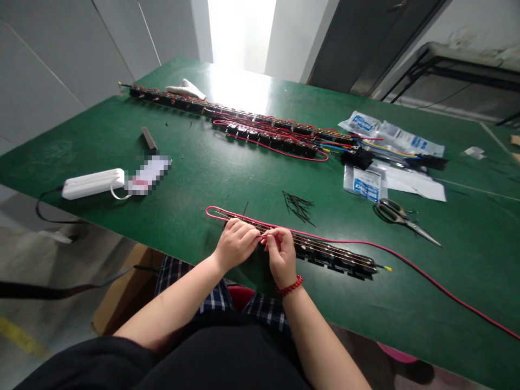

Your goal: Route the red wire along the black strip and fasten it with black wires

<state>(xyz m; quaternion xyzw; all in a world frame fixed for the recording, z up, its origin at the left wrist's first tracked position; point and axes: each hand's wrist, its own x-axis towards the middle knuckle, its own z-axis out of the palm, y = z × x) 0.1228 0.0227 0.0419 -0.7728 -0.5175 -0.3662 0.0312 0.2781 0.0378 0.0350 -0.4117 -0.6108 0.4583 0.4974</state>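
A long black strip assembly (335,255) with thin metal rods along its top lies near the table's front edge, with a yellow tip at its right end. A red wire (365,242) loops round its left end and trails off to the right. Over the strip's middle, my left hand (239,241) and my right hand (281,257) meet with fingertips closed on a short bit of red wire between them. A thin black tie (245,209) sticks up beside my left hand. Behind the strip lies a loose pile of black cable ties (299,208).
Further back on the green table (195,168) lie longer strip assemblies (268,140) with red wires. Scissors (406,219) and plastic packets (365,184) are at the right. To the left are a white device (93,184) with a cord and a blurred-out card (149,174).
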